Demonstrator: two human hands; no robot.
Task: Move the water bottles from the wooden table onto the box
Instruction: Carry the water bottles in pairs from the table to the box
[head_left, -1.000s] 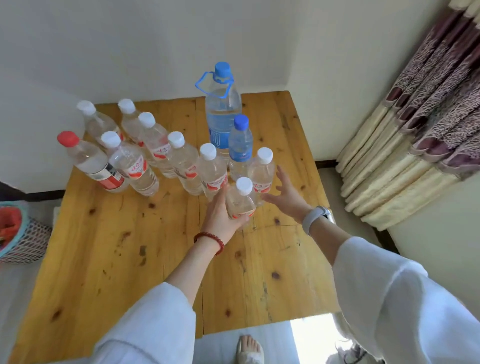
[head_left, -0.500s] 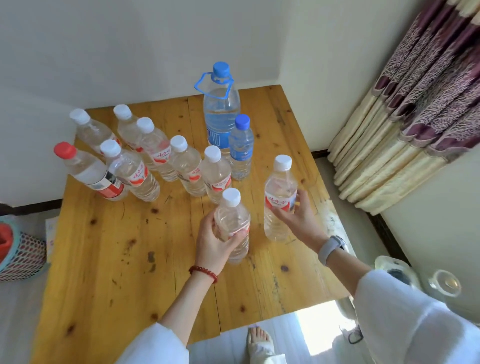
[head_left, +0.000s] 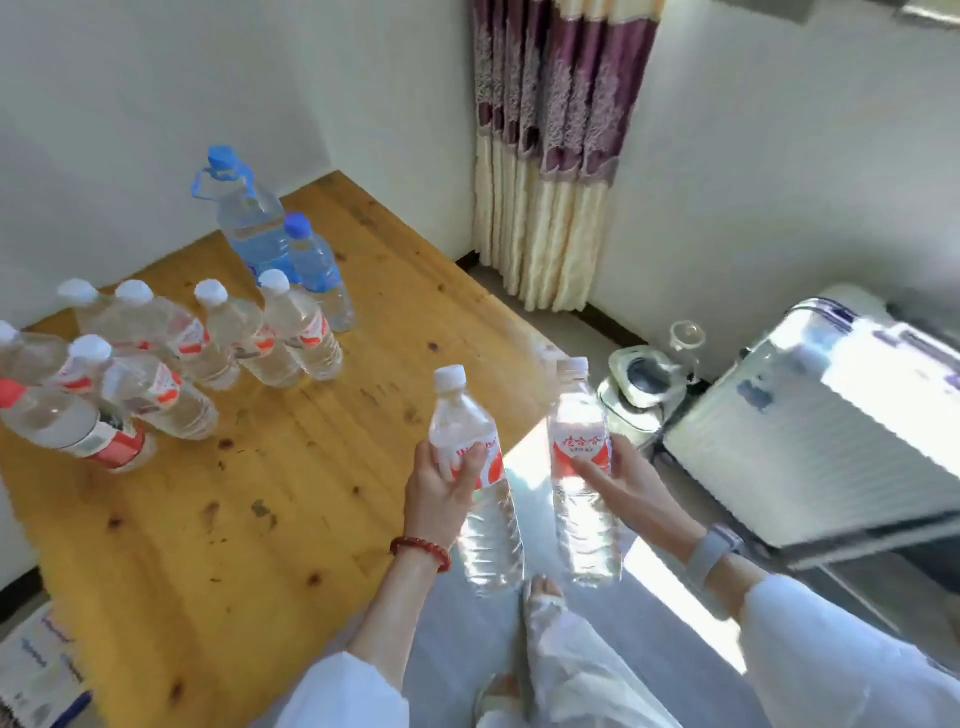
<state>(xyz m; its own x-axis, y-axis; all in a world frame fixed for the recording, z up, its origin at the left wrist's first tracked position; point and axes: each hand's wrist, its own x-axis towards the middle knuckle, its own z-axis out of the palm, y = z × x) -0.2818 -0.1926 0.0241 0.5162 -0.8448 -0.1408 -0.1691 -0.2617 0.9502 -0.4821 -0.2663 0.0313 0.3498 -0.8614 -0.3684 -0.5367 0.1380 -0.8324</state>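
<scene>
Since the earlier frame, two bottles have been lifted off the table (head_left: 218, 545). One bottle (head_left: 480, 488) is gripped by the left hand (head_left: 441, 493), the other bottle (head_left: 582, 478) by the right hand (head_left: 628, 483); either could be dropped if loosely held.

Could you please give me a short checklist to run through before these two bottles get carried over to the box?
1. Left hand grips its bottle round the label: ok.
2. Right hand holds the second bottle at the label: ok.
3. Both bottles lifted off the wooden table: ok.
4. White caps on both held bottles: ok.
5. Box to put them on in view: cannot tell; only a pale suitcase shows at the right.
6. Bottles left standing on the table: not ok, many remain.
</scene>
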